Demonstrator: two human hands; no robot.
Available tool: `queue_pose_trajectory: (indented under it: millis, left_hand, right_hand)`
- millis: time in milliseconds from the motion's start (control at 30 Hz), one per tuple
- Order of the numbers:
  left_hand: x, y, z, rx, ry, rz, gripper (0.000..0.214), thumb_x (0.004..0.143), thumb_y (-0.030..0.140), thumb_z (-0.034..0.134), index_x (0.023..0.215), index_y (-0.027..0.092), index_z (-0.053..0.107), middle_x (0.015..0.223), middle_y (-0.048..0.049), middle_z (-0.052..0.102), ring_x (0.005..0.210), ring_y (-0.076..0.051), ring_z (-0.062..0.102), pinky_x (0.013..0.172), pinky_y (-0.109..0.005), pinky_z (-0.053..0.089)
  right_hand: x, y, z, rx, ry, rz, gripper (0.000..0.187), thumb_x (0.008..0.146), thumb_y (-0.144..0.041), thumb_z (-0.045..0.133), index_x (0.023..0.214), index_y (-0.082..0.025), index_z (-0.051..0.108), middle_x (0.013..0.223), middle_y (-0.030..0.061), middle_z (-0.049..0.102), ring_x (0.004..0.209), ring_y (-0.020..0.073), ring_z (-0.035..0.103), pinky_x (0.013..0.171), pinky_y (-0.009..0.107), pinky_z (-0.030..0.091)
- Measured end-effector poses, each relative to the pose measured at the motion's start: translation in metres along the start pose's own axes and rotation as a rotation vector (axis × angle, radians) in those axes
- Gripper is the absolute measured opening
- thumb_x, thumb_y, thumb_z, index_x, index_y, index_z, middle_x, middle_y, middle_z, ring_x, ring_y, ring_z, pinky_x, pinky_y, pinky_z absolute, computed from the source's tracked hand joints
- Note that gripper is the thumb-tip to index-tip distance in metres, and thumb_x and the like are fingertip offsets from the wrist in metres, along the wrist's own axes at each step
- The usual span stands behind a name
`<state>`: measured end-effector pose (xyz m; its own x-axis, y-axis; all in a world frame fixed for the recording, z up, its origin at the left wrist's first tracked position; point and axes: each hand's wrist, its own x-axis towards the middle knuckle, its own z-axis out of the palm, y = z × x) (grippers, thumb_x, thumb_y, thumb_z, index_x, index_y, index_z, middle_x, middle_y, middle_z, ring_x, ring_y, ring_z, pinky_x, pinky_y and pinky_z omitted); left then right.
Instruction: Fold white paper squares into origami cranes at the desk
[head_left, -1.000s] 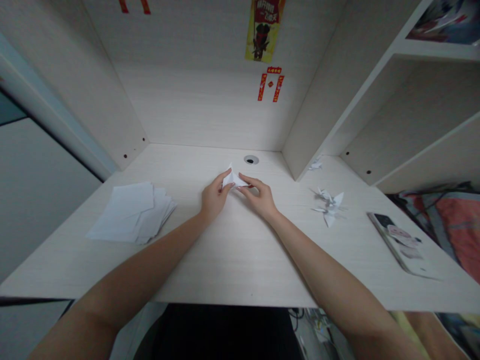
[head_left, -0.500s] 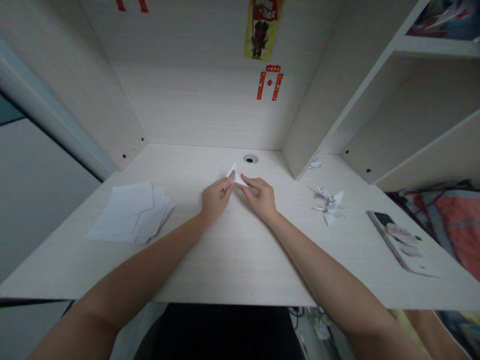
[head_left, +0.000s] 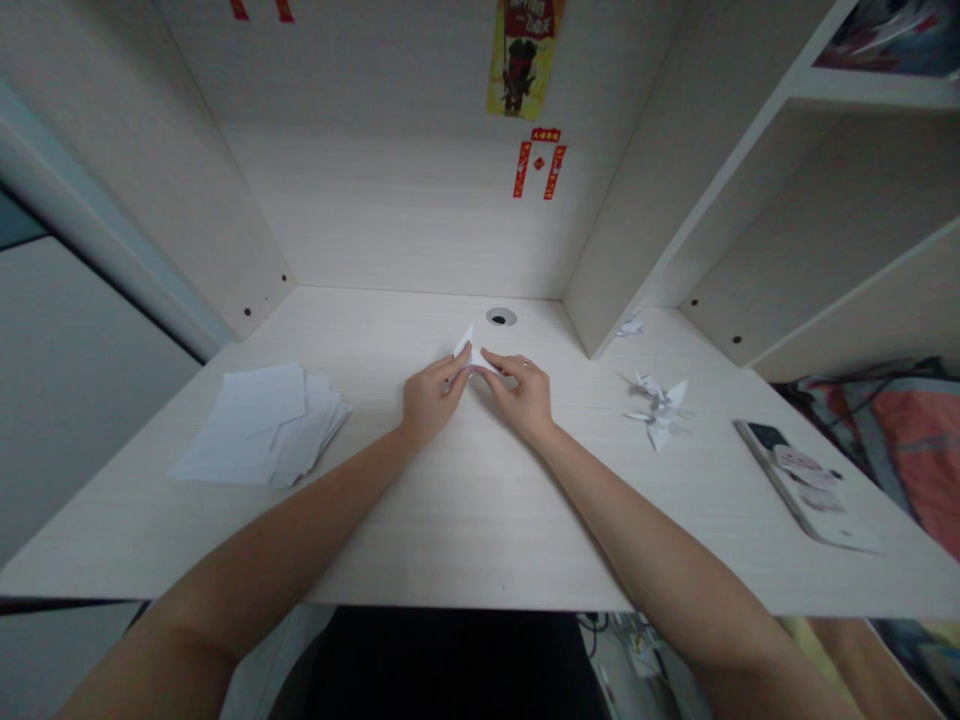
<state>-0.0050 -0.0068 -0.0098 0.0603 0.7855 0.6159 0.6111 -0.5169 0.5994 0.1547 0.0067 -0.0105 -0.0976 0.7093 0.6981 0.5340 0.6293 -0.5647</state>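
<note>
Between my two hands is a small folded piece of white paper point(head_left: 464, 341), its pointed tip sticking up and away from me. My left hand point(head_left: 433, 397) pinches its left side between thumb and fingers. On the right side, my right hand point(head_left: 523, 394) grips the paper the same way, a ring on one finger. The fingertips of both hands nearly meet and hide much of the folds. Both wrists are low over the white desk point(head_left: 450, 530).
A loose stack of white paper sheets point(head_left: 262, 425) lies to the left. Folded paper figures point(head_left: 658, 405) sit on the right, near a smartphone point(head_left: 802, 485). A round cable hole point(head_left: 501, 317) lies beyond my hands. An upright divider point(head_left: 637, 200) stands at the back right.
Hardly anything differs. Both hands keep their hold on the folded paper, with only a very slight shift of the fingers.
</note>
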Motion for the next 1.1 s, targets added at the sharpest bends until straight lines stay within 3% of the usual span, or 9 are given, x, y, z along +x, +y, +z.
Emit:
queue_pose_trajectory:
  millis: [300,667,1100]
  left_hand:
    - [0.0003,0.0019,-0.0008,-0.024,0.051,-0.056,0.039,0.085,0.032,0.055,0.123,0.025,0.057,0.116,-0.0042,0.066,0.083,-0.014,0.065,0.078,-0.025,0.051]
    - [0.0024,0.0022,0.0003,-0.196,0.060,-0.131,0.038,0.088,0.033,0.049,0.124,0.024,0.055,0.125,-0.0054,0.059,0.095,-0.015,0.064,0.084,-0.025,0.051]
    - [0.0020,0.0060,-0.0013,-0.209,0.020,-0.172,0.037,0.089,0.034,0.048,0.123,0.023,0.055,0.118,-0.0055,0.063,0.086,-0.015,0.065,0.075,-0.023,0.052]
  right_hand:
    - [-0.0005,0.0005,0.0012,0.043,0.000,0.002,0.033,0.082,-0.038,0.060,0.113,-0.027,0.065,0.095,0.0042,0.072,0.080,0.0181,0.064,0.078,0.033,0.051]
    - [0.0004,0.0040,0.0018,0.090,0.004,0.012,0.027,0.085,-0.033,0.058,0.109,-0.028,0.067,0.091,0.0032,0.073,0.076,0.0170,0.063,0.074,0.032,0.051]
    - [0.0005,0.0011,-0.0001,0.062,-0.007,0.007,0.025,0.086,-0.034,0.056,0.107,-0.030,0.068,0.094,0.0027,0.073,0.080,0.0181,0.065,0.077,0.034,0.051]
